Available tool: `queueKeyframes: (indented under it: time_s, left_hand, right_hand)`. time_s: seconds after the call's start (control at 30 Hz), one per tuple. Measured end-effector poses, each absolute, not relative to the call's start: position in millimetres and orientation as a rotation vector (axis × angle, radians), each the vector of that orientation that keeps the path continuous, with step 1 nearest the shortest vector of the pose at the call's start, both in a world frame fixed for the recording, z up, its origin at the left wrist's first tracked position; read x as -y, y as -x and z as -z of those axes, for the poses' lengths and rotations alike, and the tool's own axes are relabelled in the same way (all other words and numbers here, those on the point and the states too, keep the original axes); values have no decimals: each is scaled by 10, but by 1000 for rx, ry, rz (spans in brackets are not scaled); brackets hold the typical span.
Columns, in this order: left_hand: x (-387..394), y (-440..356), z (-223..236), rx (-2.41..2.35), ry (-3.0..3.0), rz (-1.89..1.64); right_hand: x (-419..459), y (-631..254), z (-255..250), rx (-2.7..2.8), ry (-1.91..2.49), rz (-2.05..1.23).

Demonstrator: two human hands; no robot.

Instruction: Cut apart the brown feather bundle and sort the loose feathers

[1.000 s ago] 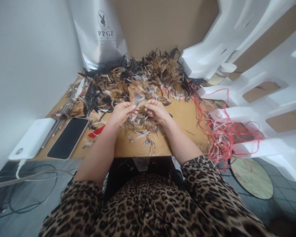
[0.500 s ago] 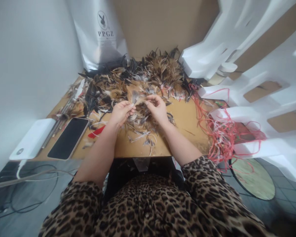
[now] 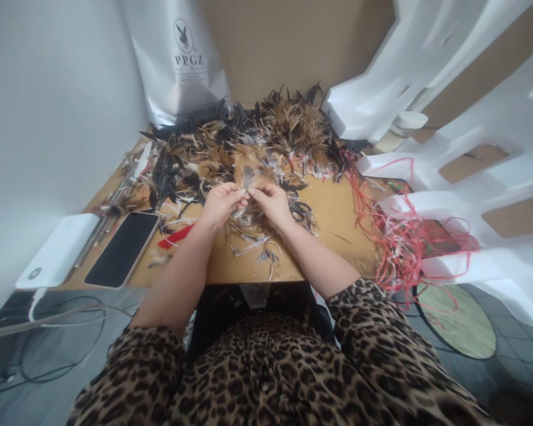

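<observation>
My left hand (image 3: pixel 224 204) and my right hand (image 3: pixel 270 204) meet at their fingertips over the near part of a feather pile. Both are closed in a pinch on the base of a small brown and grey feather bunch (image 3: pixel 249 173), which points away from me. Whether the right fingers grip the same feathers or another one cannot be made out. Behind and around the hands spreads a heap of brown and black feathers (image 3: pixel 204 145), with a taller brown clump (image 3: pixel 297 121) at the back. Loose feather bits (image 3: pixel 269 254) lie near the front edge.
Left on the table (image 3: pixel 333 207) are a phone (image 3: pixel 123 248), a white power bank (image 3: pixel 60 248) with a cable, and a red piece (image 3: pixel 175 236). Tangled pink strings (image 3: pixel 404 248) hang over white foam (image 3: pixel 471 266) at right. A silver bag (image 3: pixel 182 77) stands behind.
My right hand has moved left, bringing its fingertips against the left ones. The feather it held out to the right no longer shows separately. My left hand has barely moved.
</observation>
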State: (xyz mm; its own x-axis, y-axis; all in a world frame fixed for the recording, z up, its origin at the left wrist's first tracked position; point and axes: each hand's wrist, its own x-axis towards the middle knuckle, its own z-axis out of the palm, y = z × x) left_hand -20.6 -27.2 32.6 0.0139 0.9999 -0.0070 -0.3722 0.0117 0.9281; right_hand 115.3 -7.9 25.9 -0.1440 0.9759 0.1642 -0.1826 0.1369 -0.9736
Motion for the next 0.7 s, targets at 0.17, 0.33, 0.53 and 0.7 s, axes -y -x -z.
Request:
queueKeyframes:
  time_s: [0.17, 0.33, 0.53, 0.7]
  left_hand:
    - [282, 238, -323, -904, -932, -1254]
    - [273, 260, -302, -957, -960, -1163]
    - [287, 252, -317, -1009, -1036, -1110]
    - [295, 239, -316, -1027, -1106, -1114]
  right_hand:
    - [44, -1201, -244, 1343, 881, -1205]
    - [26, -1257, -283, 1480, 893, -1088]
    - [37, -1270, -317, 1505, 890, -1115]
    - [40, -1260, -316, 1355, 873, -1323]
